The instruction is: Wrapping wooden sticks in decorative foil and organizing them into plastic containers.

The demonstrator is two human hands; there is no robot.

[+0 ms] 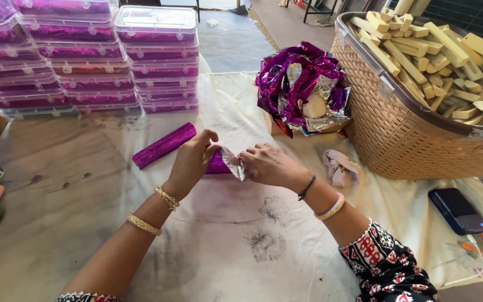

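Both hands pinch foil-wrapped piece; finished purple roll just beside, foil heap, basket behind

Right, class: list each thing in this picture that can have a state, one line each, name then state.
left hand: gripping the half-wrapped piece
right hand: pinching the foil end
half-wrapped piece: foil end open, silver side showing
wrapped roll: fully wrapped, lying flat
plastic boxes: lids shut, stacked
basket: heaped with wooden blocks
phone: screen dark

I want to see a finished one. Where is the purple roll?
The purple roll lies on the cloth, just left of the left hand, in front of the stacked boxes.
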